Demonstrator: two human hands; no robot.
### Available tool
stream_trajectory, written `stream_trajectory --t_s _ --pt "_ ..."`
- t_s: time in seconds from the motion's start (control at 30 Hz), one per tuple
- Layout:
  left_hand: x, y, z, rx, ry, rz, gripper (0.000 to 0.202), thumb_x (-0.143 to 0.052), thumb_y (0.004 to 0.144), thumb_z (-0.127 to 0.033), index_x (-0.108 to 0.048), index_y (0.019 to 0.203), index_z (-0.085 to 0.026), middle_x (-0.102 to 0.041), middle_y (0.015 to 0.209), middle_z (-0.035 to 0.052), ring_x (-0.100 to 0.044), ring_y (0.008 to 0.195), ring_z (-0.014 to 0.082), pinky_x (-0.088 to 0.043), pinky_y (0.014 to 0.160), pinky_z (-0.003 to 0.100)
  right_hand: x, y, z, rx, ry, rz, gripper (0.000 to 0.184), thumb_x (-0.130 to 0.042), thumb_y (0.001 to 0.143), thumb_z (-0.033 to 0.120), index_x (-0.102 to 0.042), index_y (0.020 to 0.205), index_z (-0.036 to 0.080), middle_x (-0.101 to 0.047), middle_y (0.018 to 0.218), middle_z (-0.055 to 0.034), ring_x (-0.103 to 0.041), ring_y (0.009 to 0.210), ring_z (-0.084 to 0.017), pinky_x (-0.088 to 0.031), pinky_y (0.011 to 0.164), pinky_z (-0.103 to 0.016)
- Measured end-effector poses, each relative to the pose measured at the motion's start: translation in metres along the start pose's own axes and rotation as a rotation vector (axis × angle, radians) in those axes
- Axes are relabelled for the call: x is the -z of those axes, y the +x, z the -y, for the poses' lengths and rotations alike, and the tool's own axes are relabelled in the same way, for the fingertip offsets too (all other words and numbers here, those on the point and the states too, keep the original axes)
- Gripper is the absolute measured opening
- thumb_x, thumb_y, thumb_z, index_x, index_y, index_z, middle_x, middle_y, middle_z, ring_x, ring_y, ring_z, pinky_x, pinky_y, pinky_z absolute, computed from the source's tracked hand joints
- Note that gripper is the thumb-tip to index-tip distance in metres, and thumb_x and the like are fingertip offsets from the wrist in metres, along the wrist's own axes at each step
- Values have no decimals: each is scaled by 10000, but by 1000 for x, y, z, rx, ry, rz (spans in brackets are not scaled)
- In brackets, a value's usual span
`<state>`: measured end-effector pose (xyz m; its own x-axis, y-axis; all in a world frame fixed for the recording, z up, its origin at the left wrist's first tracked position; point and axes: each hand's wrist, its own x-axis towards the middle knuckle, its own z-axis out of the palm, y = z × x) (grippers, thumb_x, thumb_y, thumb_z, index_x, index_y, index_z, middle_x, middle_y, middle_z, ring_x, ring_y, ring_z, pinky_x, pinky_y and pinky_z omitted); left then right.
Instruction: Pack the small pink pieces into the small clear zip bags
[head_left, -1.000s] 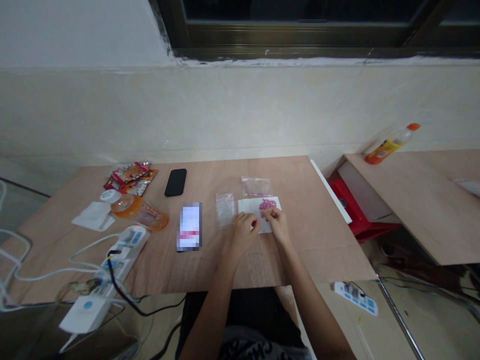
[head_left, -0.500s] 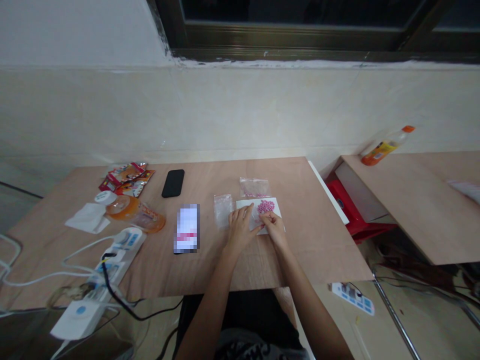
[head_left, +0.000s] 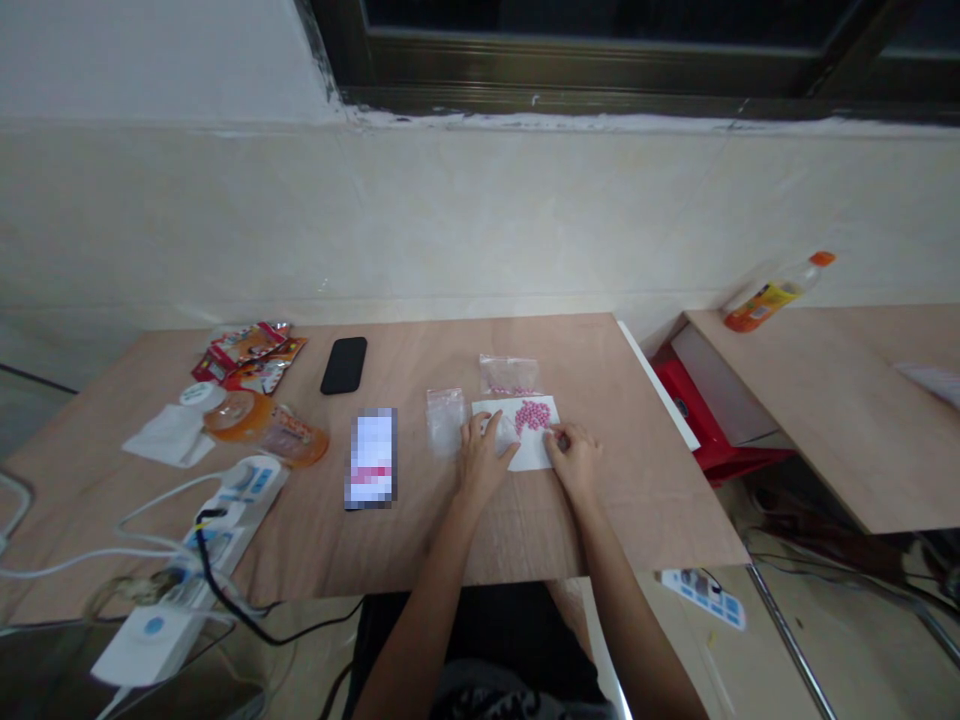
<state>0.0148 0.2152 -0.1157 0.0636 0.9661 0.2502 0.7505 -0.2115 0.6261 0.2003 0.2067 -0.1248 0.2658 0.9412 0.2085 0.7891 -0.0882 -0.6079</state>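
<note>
Your left hand (head_left: 484, 462) sits at the left edge of the white paper sheet (head_left: 529, 456), half open with its fingers spread, and a piece of clear plastic (head_left: 504, 433) lies right at the fingertips; you cannot tell whether it is pinched or only touched. Your right hand (head_left: 574, 460) rests at the sheet's right edge with its fingers loosely curled toward the paper. Nothing shows in its grip, but the fingertips are partly hidden, so you cannot be sure. The pile of small pink beads (head_left: 532, 416) lies on the sheet, between your hands and slightly ahead of them. Just ahead of the sheet is a clear plastic bag (head_left: 510, 375) with a few pink beads along its lower edge, and a second clear plastic bag (head_left: 445, 422) lies just beyond your left hand. Farther left on the plywood table (head_left: 600, 500) are a pixelated rectangular item (head_left: 371, 460), a black phone (head_left: 344, 365) and a white power strip (head_left: 251, 482).
</note>
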Motion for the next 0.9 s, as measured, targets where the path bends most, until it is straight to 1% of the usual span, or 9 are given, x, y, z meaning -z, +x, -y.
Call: stream_trajectory --t_s 0.1,0.2,0.43,0.53,0.63,0.73,0.8,0.9 --pt "-7 -1 4 39 -77 5 588 -713 768 -335 -513 1312 -232 -546 1219 86 -488 1142 265 -429 1016 411 0 0 3 6 -64 14 300 -494 868 398 -700 966 202 -683 890 -51 -554 906 -218 -268 766 -310" --pt "-11 -2 8 40 -107 21 576 -709 773 -331 -516 1305 -226 -570 1215 84 -495 1140 262 -423 1018 417 0 3 6 3 -96 23 292 -496 878 397 -704 949 205 -679 866 -50 -544 891 -215 -251 753 -308" --pt "-12 -3 10 9 -118 25 531 -704 781 -337 -543 1278 -241 -587 1206 76 -509 1134 260 -426 1005 426 -2 6 8 13 -109 12 305 -476 895 393 -707 885 193 -683 848 -61 -541 872 -219 -246 745 -311" --pt "-12 -4 9 10 -119 27 526 -717 772 -324 -554 1265 -239 -593 1189 73 -511 1124 257 -431 998 422 -3 5 9 21 -55 -1 326 -479 897 427 -711 888 199 -677 815 -52 -546 848 -214 -259 747 -310" --pt "-13 -4 11 1 -115 27 538 -734 757 -311 -558 1259 -231 -596 1177 70 -508 1108 251 -432 995 409 -5 2 13 45 52 8 359 -481 897 474 -717 883 203 -673 786 -44 -551 804 -202 -286 751 -307" --pt "-15 -4 13 -23 -110 27 543 -741 752 -303 -559 1259 -232 -595 1163 62 -503 1104 244 -426 999 400 -7 -1 19 107 147 73 368 -488 897 496 -722 868 213 -679 776 -36 -560 773 -189 -308 759 -309" --pt "-15 -5 13 -31 -108 22 541 -739 755 -304 -558 1259 -236 -594 1157 59 -505 1100 240 -426 997 395 -8 -3 23 149 172 122 366 -492 896 500 -725 862 221 -689 785 -35 -568 774 -188 -316 765 -313" --pt "-13 -5 12 -27 -106 22 541 -740 753 -309 -560 1258 -234 -594 1153 56 -510 1091 240 -431 990 392 -9 -4 22 154 189 124 372 -481 899 496 -728 869 220 -701 823 -46 -578 791 -192 -334 771 -317"
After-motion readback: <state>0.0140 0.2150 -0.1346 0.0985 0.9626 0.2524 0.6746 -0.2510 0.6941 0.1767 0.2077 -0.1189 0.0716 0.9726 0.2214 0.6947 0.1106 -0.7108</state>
